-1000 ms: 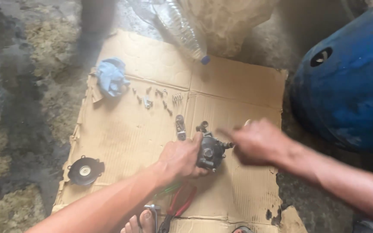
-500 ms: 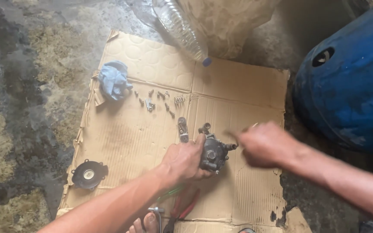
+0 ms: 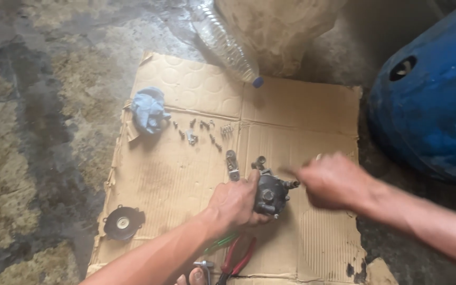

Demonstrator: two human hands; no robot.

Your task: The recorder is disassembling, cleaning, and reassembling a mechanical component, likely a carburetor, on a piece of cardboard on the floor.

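Head view: I'm seeing my left hand (image 3: 236, 203) gripping the dark metal carburetor body (image 3: 271, 193) on the cardboard sheet (image 3: 302, 116), the part sitting at its 3 o'clock. My right hand (image 3: 333, 180), at the part's 3 o'clock, is pinching at its fitting; blur is hiding what it holds.

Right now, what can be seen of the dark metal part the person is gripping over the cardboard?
The dark metal part is a small, grimy blackish casting with a rounded body and short stubs sticking out at its top and right side. The left hand grips it from the left, thumb up along its edge, holding it just over the cardboard sheet. The right hand, blurred, is at its right-side stub. Whether its underside touches the cardboard cannot be told.
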